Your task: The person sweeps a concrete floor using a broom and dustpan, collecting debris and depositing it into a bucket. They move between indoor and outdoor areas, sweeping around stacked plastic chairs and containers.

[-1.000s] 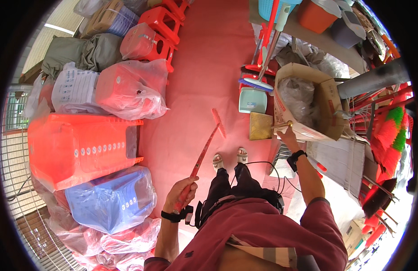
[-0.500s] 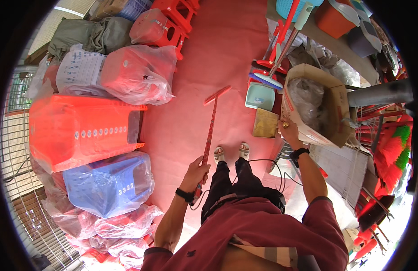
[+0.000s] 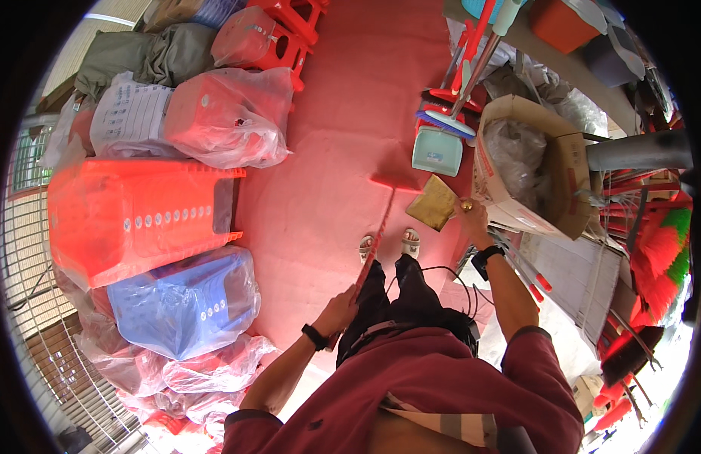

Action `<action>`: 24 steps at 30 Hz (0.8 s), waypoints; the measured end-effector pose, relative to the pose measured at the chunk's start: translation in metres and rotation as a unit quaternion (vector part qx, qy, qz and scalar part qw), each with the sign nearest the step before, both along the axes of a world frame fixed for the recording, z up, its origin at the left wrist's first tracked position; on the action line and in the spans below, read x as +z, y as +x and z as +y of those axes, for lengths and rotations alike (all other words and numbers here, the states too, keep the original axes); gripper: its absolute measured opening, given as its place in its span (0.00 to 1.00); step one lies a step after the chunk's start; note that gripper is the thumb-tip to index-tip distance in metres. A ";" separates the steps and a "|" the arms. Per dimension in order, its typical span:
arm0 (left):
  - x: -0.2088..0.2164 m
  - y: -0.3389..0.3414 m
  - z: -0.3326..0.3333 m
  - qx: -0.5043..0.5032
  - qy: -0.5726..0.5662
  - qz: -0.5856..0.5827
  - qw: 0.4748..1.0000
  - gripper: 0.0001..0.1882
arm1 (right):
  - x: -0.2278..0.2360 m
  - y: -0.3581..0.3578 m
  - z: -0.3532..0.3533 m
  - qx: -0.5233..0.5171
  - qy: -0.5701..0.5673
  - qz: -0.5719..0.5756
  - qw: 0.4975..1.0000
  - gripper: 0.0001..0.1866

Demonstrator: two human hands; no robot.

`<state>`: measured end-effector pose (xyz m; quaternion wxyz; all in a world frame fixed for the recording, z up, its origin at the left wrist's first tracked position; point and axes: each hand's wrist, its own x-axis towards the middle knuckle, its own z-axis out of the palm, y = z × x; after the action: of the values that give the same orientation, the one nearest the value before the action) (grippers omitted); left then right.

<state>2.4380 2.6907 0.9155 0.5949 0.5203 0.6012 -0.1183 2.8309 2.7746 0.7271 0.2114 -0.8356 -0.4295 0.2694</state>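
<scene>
My left hand [image 3: 337, 310] is closed round the pole of a long-handled red broom [image 3: 380, 219], whose narrow crosswise head is down on the red floor beyond my feet; its bristles cannot be made out. My right hand [image 3: 475, 221] is closed at the top of what looks like a long-handled dustpan, with a gold-coloured round end showing at my fingers. The dustpan's yellowish square pan [image 3: 432, 203] lies turned at an angle, just right of the broom head. Most of its handle is hidden beneath my hand.
Left, plastic-wrapped stacks of red stools [image 3: 138, 216] and blue stools [image 3: 184, 303] line a wire grid. Right, an open cardboard box [image 3: 570, 174] holds clear plastic. A pale green dustpan [image 3: 436, 151] and a blue-bristled broom [image 3: 446, 123] stand beyond. A dark cable [image 3: 456, 280] hangs by my leg.
The broom head has swung right and nearer, up to the yellowish pan. The pan has turned and shifted slightly left. My left hand has moved a little right and nearer.
</scene>
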 end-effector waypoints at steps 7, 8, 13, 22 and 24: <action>0.045 -0.009 -0.020 0.157 -0.081 -0.057 0.983 0.25 | 0.017 -0.012 0.009 0.037 -0.036 0.055 0.997 0.22; 0.041 -0.008 -0.020 0.153 -0.050 -0.056 0.985 0.24 | 0.018 -0.013 0.009 0.032 -0.034 0.051 0.998 0.22; 0.006 0.008 -0.020 0.115 0.030 -0.056 0.991 0.27 | 0.020 -0.020 0.008 0.034 -0.047 0.059 0.997 0.21; 0.037 -0.016 -0.051 0.191 -0.107 -0.109 0.970 0.30 | 0.015 -0.026 -0.001 0.008 -0.044 0.044 0.998 0.19; 0.046 -0.035 -0.058 0.216 -0.110 -0.124 0.962 0.31 | 0.008 -0.017 -0.005 0.002 -0.035 0.030 0.999 0.19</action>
<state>2.4032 2.6326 0.9615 0.7297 0.3194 0.6044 0.0128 2.8139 2.7695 0.7348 0.1944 -0.8330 -0.4152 0.3099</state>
